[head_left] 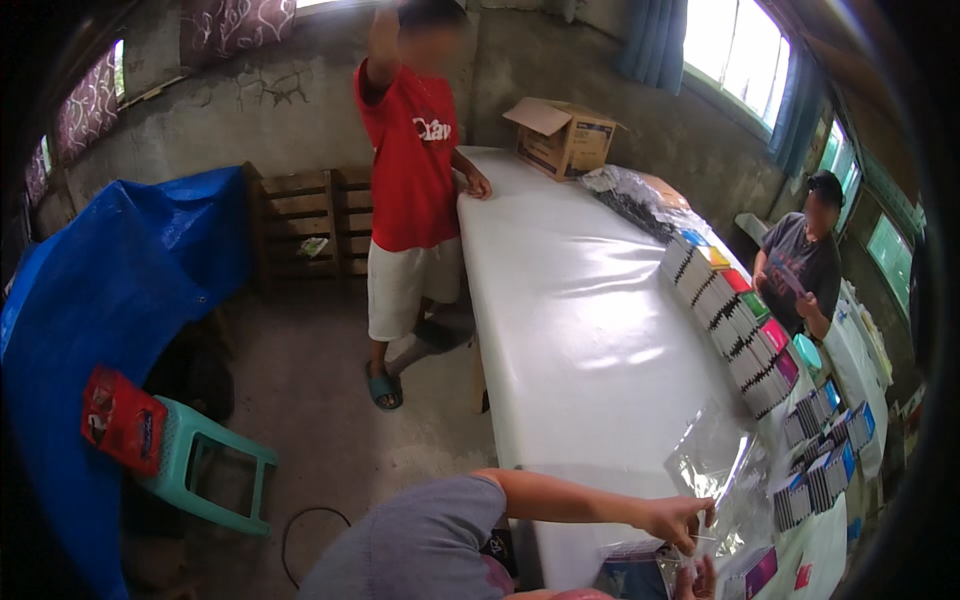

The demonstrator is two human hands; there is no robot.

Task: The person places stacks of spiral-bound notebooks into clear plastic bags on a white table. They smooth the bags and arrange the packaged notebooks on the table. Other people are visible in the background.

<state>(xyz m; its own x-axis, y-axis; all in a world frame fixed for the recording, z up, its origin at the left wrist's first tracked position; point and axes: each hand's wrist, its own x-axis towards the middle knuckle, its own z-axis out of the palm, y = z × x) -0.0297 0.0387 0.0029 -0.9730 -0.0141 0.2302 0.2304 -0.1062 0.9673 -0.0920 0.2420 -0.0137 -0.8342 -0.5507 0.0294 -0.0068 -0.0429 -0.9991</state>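
My left arm reaches from the lower edge across the white table. My left hand (682,522) is closed with bent fingers on a clear plastic bag (722,462), which lies crumpled and shiny. Just below, my right hand (697,580) is cut off by the lower edge; its fingers point up and appear closed on the near part of the same plastic. Beside my hands lies a stack of notebooks (632,574) with a dark blue cover, partly hidden by my arm. Purple-covered notebooks (758,572) lie to the right of my right hand.
A long row of notebook stacks (735,325) and several blue-covered stacks (822,470) line the right side of the white table (560,330). A cardboard box (562,140) stands at its far end. One person (412,150) stands left, another (805,255) right. A green stool (205,465) stands left.
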